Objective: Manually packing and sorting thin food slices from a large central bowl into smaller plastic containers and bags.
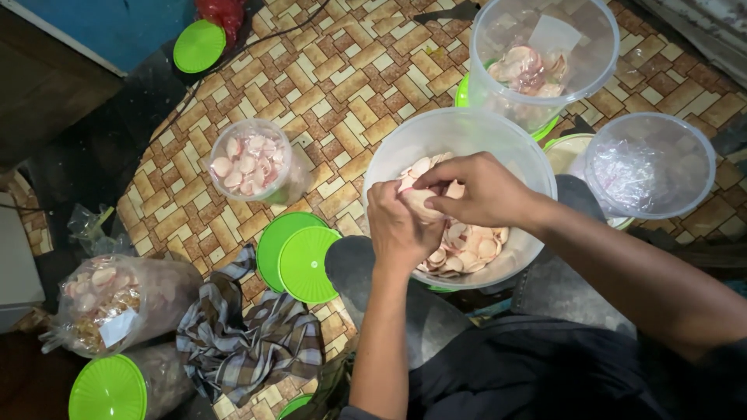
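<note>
Left hand (398, 225) and right hand (478, 190) are pinching one pale cracker (420, 204) together | hovering directly above the clear tub (389, 167) of crackers.

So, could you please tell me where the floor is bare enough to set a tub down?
Bare mat lies between the small tub, the top lid and the tall tub. Crowded: around both hands, and lower left by the cloth.
</note>
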